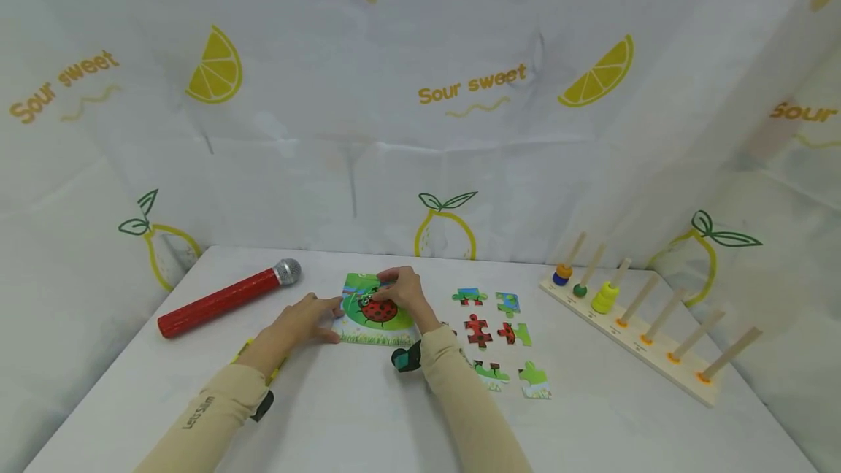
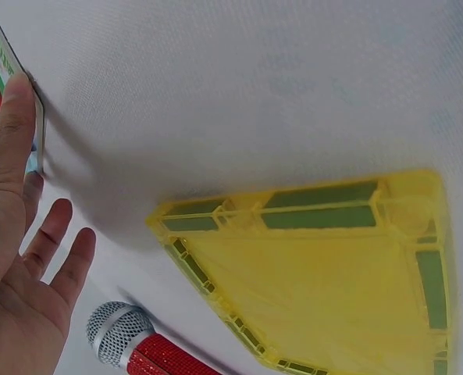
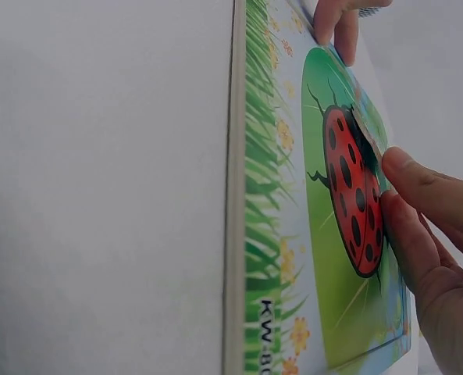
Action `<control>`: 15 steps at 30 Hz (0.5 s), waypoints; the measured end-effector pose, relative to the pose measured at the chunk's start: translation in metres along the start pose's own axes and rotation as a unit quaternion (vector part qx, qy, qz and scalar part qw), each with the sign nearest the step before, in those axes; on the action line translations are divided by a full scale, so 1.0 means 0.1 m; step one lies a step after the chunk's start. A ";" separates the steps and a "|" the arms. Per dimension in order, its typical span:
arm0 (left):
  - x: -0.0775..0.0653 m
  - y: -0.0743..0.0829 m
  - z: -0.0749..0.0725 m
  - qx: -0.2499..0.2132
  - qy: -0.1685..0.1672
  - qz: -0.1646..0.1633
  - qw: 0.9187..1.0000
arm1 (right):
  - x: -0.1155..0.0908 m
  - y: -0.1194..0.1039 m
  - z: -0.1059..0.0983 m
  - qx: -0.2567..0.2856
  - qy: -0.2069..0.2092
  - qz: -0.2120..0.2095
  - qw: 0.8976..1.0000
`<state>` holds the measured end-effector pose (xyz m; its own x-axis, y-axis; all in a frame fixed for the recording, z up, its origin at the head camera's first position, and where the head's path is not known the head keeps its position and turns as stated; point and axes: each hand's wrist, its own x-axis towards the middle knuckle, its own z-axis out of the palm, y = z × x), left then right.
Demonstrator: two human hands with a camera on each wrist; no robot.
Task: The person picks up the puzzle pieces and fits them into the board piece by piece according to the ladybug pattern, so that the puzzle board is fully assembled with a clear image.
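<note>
A ladybug picture puzzle board (image 1: 377, 338) lies flat on the white table. My right hand (image 1: 402, 290) is over its upper part, pinching a small puzzle piece (image 3: 365, 129) between thumb and fingers. That piece stands tilted by the ladybug's head, its grey edge showing in the right wrist view. At the board's left side, my left hand (image 1: 305, 320) touches the edge with thumb and forefinger, while its other fingers (image 2: 73, 262) stay loose and apart from the board. Right of the board lie several loose puzzle pieces (image 1: 478, 331), some partly hidden by the right forearm.
Far left lies a red microphone (image 1: 223, 303) with a silver head. Beneath the left forearm is a yellow see-through square frame (image 2: 317, 273). A wooden peg board (image 1: 631, 341) stands at right, with coloured beads on its rear pegs. A lemon-print cloth (image 1: 394, 188) hangs behind the table.
</note>
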<state>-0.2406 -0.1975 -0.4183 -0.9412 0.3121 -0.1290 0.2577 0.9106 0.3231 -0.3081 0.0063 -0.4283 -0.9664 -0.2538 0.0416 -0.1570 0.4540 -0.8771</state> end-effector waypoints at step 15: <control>0.00 -0.02 0.00 -0.006 -0.001 0.002 1.000 | -0.02 -0.01 0.12 0.012 0.036 -0.030 0.999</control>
<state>-0.2413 -0.1995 -0.4187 -0.9397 0.3165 -0.1298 0.2589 0.9061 0.3347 -0.3038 -0.0037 -0.4330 -0.9678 -0.2172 0.1272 -0.2103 0.4197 -0.8830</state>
